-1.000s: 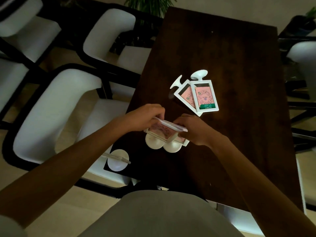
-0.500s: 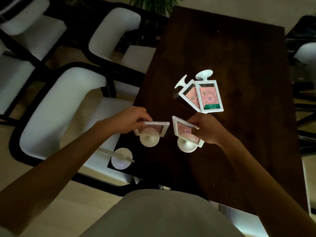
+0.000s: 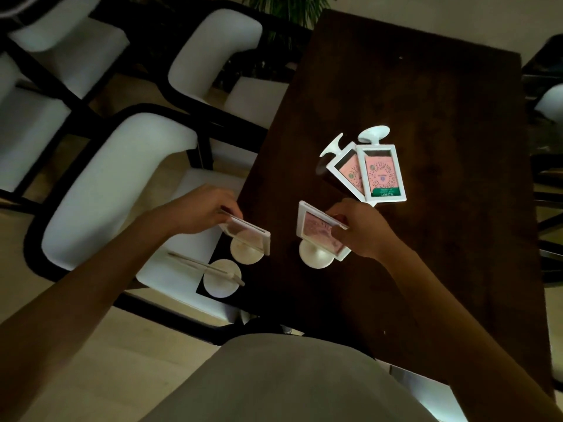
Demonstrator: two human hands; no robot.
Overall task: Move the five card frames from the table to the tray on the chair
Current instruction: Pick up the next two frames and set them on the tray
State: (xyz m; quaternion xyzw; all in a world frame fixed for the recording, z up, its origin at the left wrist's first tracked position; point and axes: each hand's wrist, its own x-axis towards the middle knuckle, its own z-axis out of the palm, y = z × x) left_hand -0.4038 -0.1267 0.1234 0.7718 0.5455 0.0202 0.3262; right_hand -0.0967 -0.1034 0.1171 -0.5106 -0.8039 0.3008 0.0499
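The left hand [image 3: 198, 210] holds one card frame [image 3: 248, 234] by its upper edge, the fingers [image 3: 227, 208] closed in a pinch on the rim. That frame stands tilted on its round white foot at the left edge of the dark tabletop [image 3: 426, 117], just above the tray [image 3: 202, 287], a dark flat piece on the seat of the nearest chair [image 3: 106, 184].

The right hand [image 3: 362, 231] grips a second frame [image 3: 320, 236] from its right side, fingers curled over the top edge and pinching it. This frame also leans on a round foot resting on the tabletop, its pink card facing up and left. The two held frames are apart, with bare wood between them.

A third frame [image 3: 213, 271] already stands on the tray, seen almost edge-on, so only its thin rim and round foot show and its card cannot be read.

Two more frames [image 3: 382, 175] lie flat on the tabletop beyond the right hand, overlapping; the upper one covers much of the lower one [image 3: 345, 167], whose card is partly hidden. Their round feet point away from the person.

The light is dim, and the print on the cards is too blurred to make out. The right hand's thumb is hidden behind its frame. The tray's outline merges with the dark tabletop edge.
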